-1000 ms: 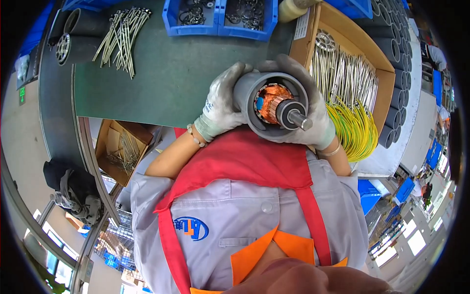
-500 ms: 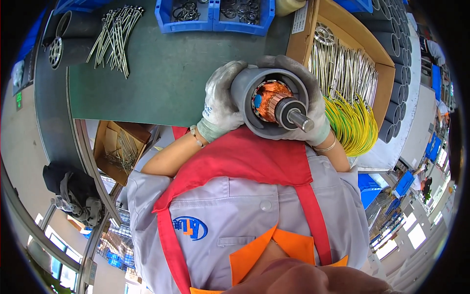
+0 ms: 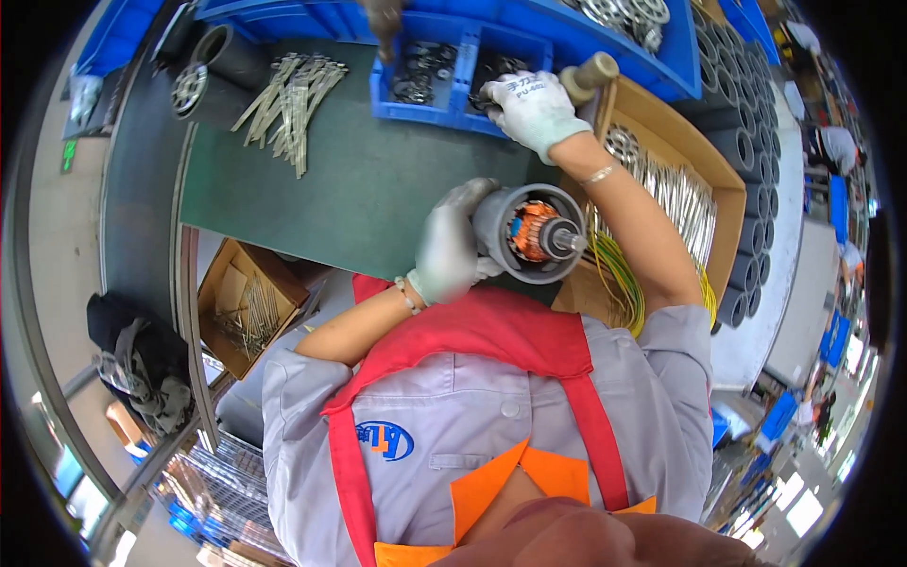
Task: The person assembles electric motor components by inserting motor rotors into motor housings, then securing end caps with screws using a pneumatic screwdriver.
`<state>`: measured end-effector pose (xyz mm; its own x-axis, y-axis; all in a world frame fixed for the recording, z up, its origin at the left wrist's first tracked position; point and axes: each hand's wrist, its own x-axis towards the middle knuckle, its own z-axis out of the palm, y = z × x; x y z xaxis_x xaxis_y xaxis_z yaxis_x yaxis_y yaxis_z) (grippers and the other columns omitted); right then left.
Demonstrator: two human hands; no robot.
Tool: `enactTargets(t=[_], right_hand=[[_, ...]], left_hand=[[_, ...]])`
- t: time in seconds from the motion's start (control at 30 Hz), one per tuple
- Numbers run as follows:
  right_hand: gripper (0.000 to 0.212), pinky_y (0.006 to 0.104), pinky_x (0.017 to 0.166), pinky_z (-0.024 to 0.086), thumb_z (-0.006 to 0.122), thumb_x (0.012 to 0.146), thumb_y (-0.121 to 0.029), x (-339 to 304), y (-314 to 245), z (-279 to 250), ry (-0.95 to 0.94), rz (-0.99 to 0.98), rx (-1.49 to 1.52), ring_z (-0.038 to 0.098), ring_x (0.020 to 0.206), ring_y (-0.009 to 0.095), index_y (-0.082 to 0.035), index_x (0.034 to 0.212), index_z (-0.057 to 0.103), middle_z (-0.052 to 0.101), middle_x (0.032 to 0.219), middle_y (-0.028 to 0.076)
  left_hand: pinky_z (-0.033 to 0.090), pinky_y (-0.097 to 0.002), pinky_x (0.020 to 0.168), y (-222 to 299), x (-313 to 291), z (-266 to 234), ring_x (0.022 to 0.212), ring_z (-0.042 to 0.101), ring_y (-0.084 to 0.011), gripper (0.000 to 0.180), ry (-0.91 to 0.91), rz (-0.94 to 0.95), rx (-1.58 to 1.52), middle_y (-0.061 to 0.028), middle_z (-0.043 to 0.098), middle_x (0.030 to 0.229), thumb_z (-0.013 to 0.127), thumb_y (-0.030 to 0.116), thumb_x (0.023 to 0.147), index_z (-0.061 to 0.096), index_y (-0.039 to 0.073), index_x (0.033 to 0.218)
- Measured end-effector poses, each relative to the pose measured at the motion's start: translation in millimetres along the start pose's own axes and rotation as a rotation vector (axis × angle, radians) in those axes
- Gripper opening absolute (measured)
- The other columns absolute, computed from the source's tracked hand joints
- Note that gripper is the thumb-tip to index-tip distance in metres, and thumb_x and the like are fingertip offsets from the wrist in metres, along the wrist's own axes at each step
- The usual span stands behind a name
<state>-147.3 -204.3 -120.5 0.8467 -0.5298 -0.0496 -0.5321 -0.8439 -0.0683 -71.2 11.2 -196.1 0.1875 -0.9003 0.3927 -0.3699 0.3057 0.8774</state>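
My gloved left hand (image 3: 448,241) is wrapped around the left side of a grey cylindrical motor housing (image 3: 490,227), blurred by motion. Inside the housing sits an armature (image 3: 536,236) with copper windings, its steel shaft pointing out toward the right. My gloved right hand (image 3: 531,109) reaches over the front of a two-part blue bin (image 3: 439,117), its curled fingertips down in the right compartment among dark metal rings (image 3: 496,66). Whatever those fingertips pinch is hidden. More small rings (image 3: 416,87) lie in the left compartment.
Long metal rods (image 3: 296,99) lie on the green table (image 3: 378,170), beside grey tubes (image 3: 227,57). To the right stands a cardboard box (image 3: 732,184) of rods with yellow-green wires (image 3: 614,283). Stacked grey tubes (image 3: 732,146) line its far side. A tan spool (image 3: 595,74) stands near my right hand.
My right hand has left the housing and moved forward into the blue bin. My left hand alone keeps hold of the housing. The view has shifted, showing more of the bins.
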Motion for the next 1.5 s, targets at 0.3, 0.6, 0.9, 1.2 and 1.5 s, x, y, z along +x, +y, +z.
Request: enactTargets(t=[0.3, 0.6, 0.9, 1.2, 1.5], right_hand=[[0.01, 0.043, 0.06, 0.053, 0.061, 0.074, -0.018, 17.5, 21.4, 45.2, 0.341, -0.123, -0.197, 0.067, 0.067, 0.029, -0.014, 0.07, 0.069, 0.068, 0.074, 0.01], [0.026, 0.0459, 0.08, 0.051, 0.068, 0.083, -0.026, 12.5, -0.5, 20.5, 0.183, 0.105, 0.105, 0.066, 0.09, 0.034, -0.008, 0.101, 0.065, 0.069, 0.096, 0.015], [0.022, 0.045, 0.078, 0.052, 0.064, 0.083, -0.015, 16.9, 5.7, 13.6, 0.266, 0.146, 0.348, 0.067, 0.088, 0.035, -0.011, 0.105, 0.061, 0.069, 0.094, 0.015], [0.02, 0.0446, 0.078, 0.052, 0.061, 0.084, -0.014, 14.5, 2.3, 15.0, 0.378, 0.161, 0.412, 0.063, 0.093, 0.036, -0.009, 0.103, 0.062, 0.063, 0.102, 0.015], [0.016, 0.0438, 0.076, 0.052, 0.062, 0.087, -0.02, 16.9, -3.1, -1.8, 0.248, 0.176, 0.467, 0.064, 0.091, 0.035, -0.01, 0.1, 0.063, 0.065, 0.096, 0.014]], left_hand=[[0.041, -0.0476, 0.104, 11.7, 10.7, -11.3, 0.119, 0.052, -0.0427, 0.096, -0.09, -0.029, 0.004, -0.0248, 0.053, 0.129, 0.085, 0.044, 0.058, 0.045, -0.001, 0.133], [0.039, -0.0405, 0.107, 16.6, 31.0, -146.5, 0.126, 0.05, -0.0292, 0.072, 0.047, -0.068, 0.194, -0.0176, 0.054, 0.133, 0.078, 0.031, 0.08, 0.045, -0.001, 0.136], [0.045, -0.0408, 0.099, 11.7, 136.9, -241.6, 0.11, 0.06, -0.032, 0.037, 0.191, 0.056, 0.549, -0.0155, 0.066, 0.114, 0.07, 0.021, 0.083, 0.064, 0.003, 0.115], [0.045, -0.0434, 0.095, -58.8, 347.8, -296.6, 0.109, 0.06, -0.0299, 0.038, -0.032, 0.078, 1.329, -0.0112, 0.067, 0.11, 0.064, 0.032, 0.082, 0.066, 0.011, 0.113], [0.043, -0.0459, 0.106, -147.1, 436.4, -287.6, 0.134, 0.043, -0.0323, 0.079, -0.025, -0.439, 1.256, -0.0138, 0.042, 0.146, 0.074, 0.024, 0.074, 0.038, 0.019, 0.145]])
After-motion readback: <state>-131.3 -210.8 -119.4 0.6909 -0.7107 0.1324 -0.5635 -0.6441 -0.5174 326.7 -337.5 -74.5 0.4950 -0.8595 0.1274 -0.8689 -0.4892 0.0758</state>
